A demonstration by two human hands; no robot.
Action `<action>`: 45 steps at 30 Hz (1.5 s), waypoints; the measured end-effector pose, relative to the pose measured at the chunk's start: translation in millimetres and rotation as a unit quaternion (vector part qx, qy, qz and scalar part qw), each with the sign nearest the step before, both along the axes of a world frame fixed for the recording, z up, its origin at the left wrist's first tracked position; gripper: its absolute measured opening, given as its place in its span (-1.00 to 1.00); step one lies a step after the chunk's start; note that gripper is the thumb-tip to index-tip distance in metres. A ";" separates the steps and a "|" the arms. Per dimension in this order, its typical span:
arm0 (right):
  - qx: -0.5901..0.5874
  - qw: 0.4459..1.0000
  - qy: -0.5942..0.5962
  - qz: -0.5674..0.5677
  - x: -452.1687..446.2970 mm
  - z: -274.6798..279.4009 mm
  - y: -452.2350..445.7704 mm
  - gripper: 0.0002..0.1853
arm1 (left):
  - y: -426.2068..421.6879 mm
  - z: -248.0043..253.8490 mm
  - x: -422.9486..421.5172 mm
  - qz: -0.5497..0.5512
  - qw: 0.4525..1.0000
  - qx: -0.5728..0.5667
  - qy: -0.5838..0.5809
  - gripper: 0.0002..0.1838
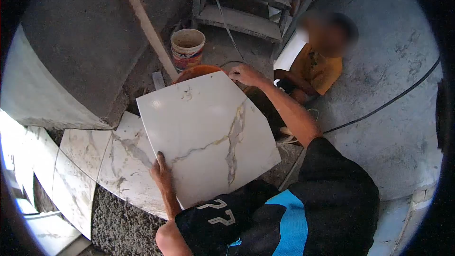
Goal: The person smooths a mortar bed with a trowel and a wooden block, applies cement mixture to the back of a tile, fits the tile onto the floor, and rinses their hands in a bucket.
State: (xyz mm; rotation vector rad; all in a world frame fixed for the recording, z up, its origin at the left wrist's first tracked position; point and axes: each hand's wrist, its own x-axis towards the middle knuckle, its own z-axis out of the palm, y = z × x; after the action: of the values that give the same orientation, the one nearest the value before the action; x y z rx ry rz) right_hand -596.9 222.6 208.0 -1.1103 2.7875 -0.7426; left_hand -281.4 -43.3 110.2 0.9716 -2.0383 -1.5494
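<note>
A large white tile (204, 128) with grey and gold veins lies tilted in front of my body. My left hand (161, 168) grips its left edge, the thumb on the top face and the fingers at the rim or below. At the tile's far right corner is my right hand (244, 74), its fingers closed together beside the edge; whatever they may hold is too small to make out. An orange tub (201, 70) shows partly behind the tile's far edge.
A paint bucket (188, 45) stands beyond the tub, near metal steps (239, 21). Another person (324, 68) sits at the right of them. Laid tiles (80, 151) and rough mortar (121, 220) are at the left. A black cable (388, 105) crosses the floor.
</note>
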 end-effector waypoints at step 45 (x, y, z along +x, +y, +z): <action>0.110 0.990 -0.077 -0.052 -39.3 12.5 -44.1 -0.77 | -3.1 10.8 1.9 -0.035 0.999 -0.001 -0.038 -0.44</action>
State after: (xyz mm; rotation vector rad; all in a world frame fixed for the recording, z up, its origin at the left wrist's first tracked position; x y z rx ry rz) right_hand -636.3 178.5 220.5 -0.8386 2.7297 -0.4888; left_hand -279.4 -46.4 120.9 0.9811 -2.1472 -1.5688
